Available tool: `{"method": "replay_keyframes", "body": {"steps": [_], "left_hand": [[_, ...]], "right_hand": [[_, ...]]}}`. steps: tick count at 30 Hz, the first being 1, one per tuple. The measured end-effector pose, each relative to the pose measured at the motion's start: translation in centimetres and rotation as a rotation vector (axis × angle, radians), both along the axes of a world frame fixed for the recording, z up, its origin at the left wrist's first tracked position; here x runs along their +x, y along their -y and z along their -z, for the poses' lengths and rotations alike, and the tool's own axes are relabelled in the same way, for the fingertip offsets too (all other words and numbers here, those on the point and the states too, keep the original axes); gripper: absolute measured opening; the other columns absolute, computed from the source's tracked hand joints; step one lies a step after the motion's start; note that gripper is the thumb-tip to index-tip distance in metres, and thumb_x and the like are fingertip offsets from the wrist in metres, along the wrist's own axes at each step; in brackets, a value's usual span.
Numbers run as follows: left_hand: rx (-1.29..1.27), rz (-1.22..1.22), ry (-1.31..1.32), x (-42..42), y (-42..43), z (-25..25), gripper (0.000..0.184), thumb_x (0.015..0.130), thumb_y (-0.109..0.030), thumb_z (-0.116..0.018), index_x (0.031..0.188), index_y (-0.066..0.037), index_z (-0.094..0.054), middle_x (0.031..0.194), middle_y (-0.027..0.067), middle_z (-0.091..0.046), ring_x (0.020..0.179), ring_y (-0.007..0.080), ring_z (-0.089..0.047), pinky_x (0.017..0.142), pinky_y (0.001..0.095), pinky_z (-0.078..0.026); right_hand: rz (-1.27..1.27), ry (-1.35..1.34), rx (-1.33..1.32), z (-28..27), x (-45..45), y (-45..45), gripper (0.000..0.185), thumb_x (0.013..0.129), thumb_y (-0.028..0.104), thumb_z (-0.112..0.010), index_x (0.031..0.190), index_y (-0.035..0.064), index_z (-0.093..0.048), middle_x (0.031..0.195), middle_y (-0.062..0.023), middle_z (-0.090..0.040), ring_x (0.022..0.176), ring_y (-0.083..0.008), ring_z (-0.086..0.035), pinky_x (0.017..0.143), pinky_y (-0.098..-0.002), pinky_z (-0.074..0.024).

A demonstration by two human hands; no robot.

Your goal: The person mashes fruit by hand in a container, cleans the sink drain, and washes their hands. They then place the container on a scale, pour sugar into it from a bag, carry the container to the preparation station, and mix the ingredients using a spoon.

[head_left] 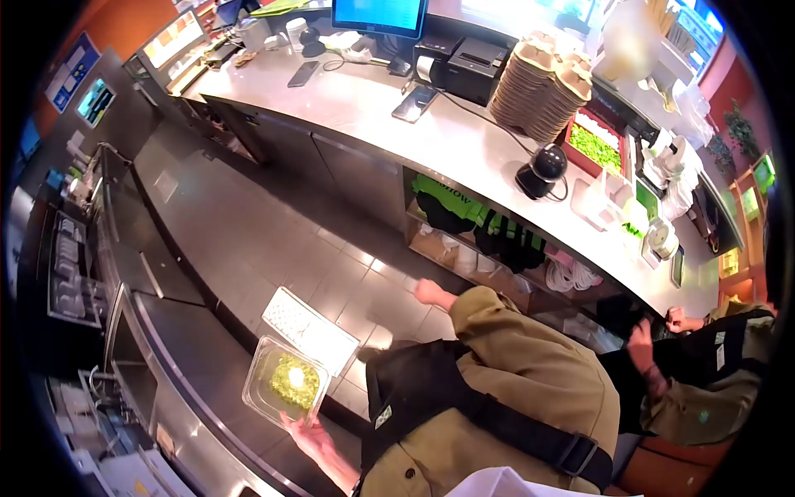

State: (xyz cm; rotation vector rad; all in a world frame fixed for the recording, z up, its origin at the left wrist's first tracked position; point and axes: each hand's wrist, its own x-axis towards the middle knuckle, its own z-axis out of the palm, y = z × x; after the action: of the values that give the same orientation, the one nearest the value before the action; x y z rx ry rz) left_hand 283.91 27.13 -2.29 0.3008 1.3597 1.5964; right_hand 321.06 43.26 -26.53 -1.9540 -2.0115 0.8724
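My left hand grips the near edge of a clear plastic container. Inside lies a heap of chopped green food, with a bright glare spot on it. A white rectangular panel with a raised pattern extends beyond the container's far edge; whether it is joined to the container I cannot tell. My right hand is held out over the floor, apart from the container, with its fingers curled in. What it holds, if anything, is hidden.
A long counter carries a monitor, a printer, stacked cardboard cup carriers and a black scanner. Steel units line the other side of the tiled floor. A co-worker stands at the right, hands near the counter.
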Motion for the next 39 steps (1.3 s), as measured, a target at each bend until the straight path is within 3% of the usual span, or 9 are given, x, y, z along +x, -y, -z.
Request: {"method": "replay_keyframes", "body": {"steps": [1, 8, 12, 19, 23, 27, 30, 33, 39], "left_hand": [[0.019, -0.021, 0.037, -0.5, -2.4, 0.1, 0.069, 0.064, -0.003, -0.045, 0.129, -0.006, -0.021, 0.126, 0.0157, -0.027, 0.098, 0.0239, -0.047, 0.065, 0.0276, -0.048], [0.03, 0.136, 0.078, -5.8, -20.6, 1.5, 0.071, 0.063, -0.001, -0.046, 0.129, -0.005, -0.021, 0.128, 0.0175, -0.022, 0.104, 0.0307, -0.041, 0.077, 0.0365, -0.046], [0.045, 0.31, 0.077, -7.6, -32.3, -0.2, 0.067, 0.065, -0.004, -0.043, 0.129, -0.005, -0.023, 0.131, 0.0146, -0.021, 0.107, 0.0307, -0.04, 0.081, 0.0404, -0.044], [0.005, 0.617, 0.074, -4.3, -49.8, -3.5, 0.065, 0.065, -0.003, -0.042, 0.128, -0.007, -0.027, 0.127, 0.0186, -0.028, 0.106, 0.0279, -0.042, 0.076, 0.036, -0.047], [-0.038, 0.695, 0.113, 0.9, -55.2, -4.1, 0.062, 0.066, -0.003, -0.041, 0.126, -0.006, -0.029, 0.127, 0.0169, -0.029, 0.105, 0.0265, -0.042, 0.074, 0.0343, -0.048], [-0.013, 0.874, 0.066, 6.9, -60.2, -5.2, 0.059, 0.069, -0.006, -0.042, 0.126, -0.005, -0.028, 0.132, 0.0043, -0.026, 0.116, 0.0261, -0.034, 0.089, 0.0381, -0.037], [-0.039, 0.924, 0.029, 11.3, -64.2, -6.4, 0.059, 0.069, -0.005, -0.042, 0.126, -0.004, -0.028, 0.132, 0.0027, -0.025, 0.113, 0.026, -0.035, 0.079, 0.037, -0.045], [-0.045, 0.975, 0.012, 14.5, -68.0, -6.1, 0.057, 0.07, -0.004, -0.041, 0.125, -0.003, -0.028, 0.132, 0.0024, -0.025, 0.112, 0.0259, -0.036, 0.075, 0.0376, -0.049], [-0.054, 0.993, -0.012, 19.1, -72.7, -5.5, 0.056, 0.07, -0.005, -0.044, 0.124, -0.002, -0.03, 0.131, 0.003, -0.025, 0.109, 0.0272, -0.039, 0.077, 0.0415, -0.048]], "right_hand": [[0.205, -0.124, 0.016, 2.3, -1.9, -4.1, 0.025, 0.071, 0.017, -0.043, 0.064, -0.0013, -0.057, 0.074, -0.0221, -0.057, 0.071, -0.0367, -0.057, 0.066, -0.0415, -0.0457], [0.251, -0.486, -0.106, -9.5, -9.5, -19.0, 0.02, 0.073, 0.019, -0.052, 0.084, 0.0038, -0.059, 0.076, -0.0136, -0.061, 0.07, -0.0279, -0.059, 0.065, -0.0345, -0.0465], [0.353, -0.39, 0.068, -15.7, -9.2, -24.6, 0.022, 0.073, 0.02, -0.052, 0.086, 0.0034, -0.058, 0.083, -0.0149, -0.059, 0.081, -0.0279, -0.056, 0.072, -0.0345, -0.0446], [0.866, -0.21, 0.724, -20.0, -3.9, -28.1, 0.011, 0.073, 0.009, -0.053, 0.082, 0.0035, -0.057, 0.078, -0.0127, -0.054, 0.072, -0.0266, -0.053, 0.064, -0.0332, -0.0438], [1.123, -0.049, 0.766, -21.6, 0.5, -29.9, 0.021, 0.073, 0.013, -0.057, 0.091, 0.003, -0.053, 0.08, -0.0114, -0.052, 0.069, -0.025, -0.054, 0.06, -0.0329, -0.0434], [1.277, 0.144, 0.783, -22.7, 4.1, -34.5, 0.053, 0.069, 0.021, -0.062, 0.113, -0.0002, -0.04, 0.099, -0.0172, -0.048, 0.085, -0.0304, -0.049, 0.073, -0.036, -0.04], [1.396, 0.203, 0.669, -22.6, 6.1, -38.1, 0.082, 0.064, 0.03, -0.066, 0.124, -0.0042, -0.023, 0.115, -0.0222, -0.038, 0.104, -0.0354, -0.037, 0.088, -0.0397, -0.0303], [1.429, 0.202, 0.519, -23.6, 7.3, -40.2, 0.084, 0.065, 0.027, -0.066, 0.125, -0.0056, -0.017, 0.115, -0.0225, -0.037, 0.105, -0.0353, -0.036, 0.089, -0.0407, -0.0287], [1.454, 0.094, 0.666, -21.4, 10.0, -39.7, 0.06, 0.069, 0.019, -0.06, 0.117, -0.0057, -0.033, 0.1, -0.0177, -0.047, 0.093, -0.0306, -0.043, 0.081, -0.0377, -0.0341]]}}
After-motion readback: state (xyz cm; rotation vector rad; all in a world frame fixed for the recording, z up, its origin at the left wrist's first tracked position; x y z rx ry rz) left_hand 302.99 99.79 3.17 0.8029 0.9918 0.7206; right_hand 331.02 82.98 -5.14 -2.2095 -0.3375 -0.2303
